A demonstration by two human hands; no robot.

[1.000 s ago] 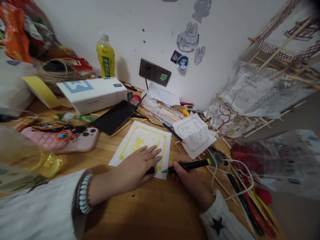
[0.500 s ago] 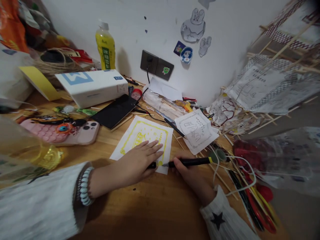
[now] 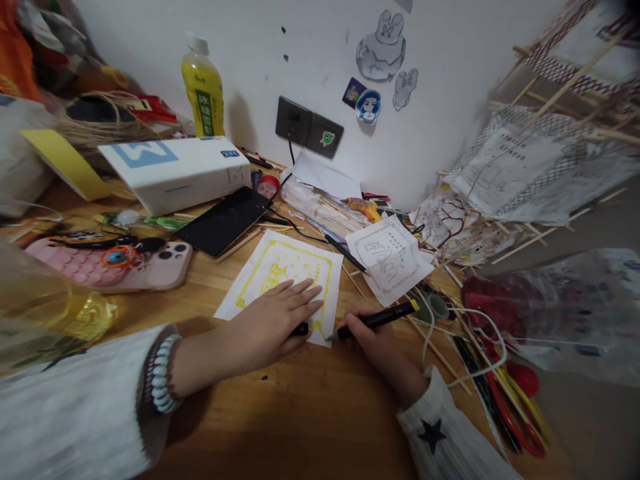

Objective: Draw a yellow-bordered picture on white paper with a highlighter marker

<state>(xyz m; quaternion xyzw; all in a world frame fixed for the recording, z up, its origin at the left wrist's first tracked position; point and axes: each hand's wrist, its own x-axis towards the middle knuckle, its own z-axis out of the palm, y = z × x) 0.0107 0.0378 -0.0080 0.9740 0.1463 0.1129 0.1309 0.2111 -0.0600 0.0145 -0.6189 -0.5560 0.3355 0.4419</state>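
A white sheet of paper (image 3: 227, 303) bears a yellow-inked frame and drawing and lies on the wooden table. My left hand (image 3: 275, 312) rests across its lower part, fingers stretched out. A short black marker cap (image 3: 300, 329) pokes out between the thumb and palm of that hand. In my right hand (image 3: 365, 333) is a black marker (image 3: 377, 319) with a yellow end. Its tip meets the paper near the lower right corner, on the yellow border line. A second drawn sheet (image 3: 390, 260), in dark lines, lies right of the first.
Behind the paper are a black phone (image 3: 223, 220) on a cable, a white box (image 3: 180, 175) and a yellow drink bottle (image 3: 203, 90). A pink phone (image 3: 170, 267) lies left. To the right are sticks, red-handled scissors (image 3: 520, 420) and a plastic bag (image 3: 560, 313).
The marker tip has moved slightly down and right, toward the paper's lower corner, and the marker's back end has tilted up. My left hand stays on the paper. The view has shifted a little.
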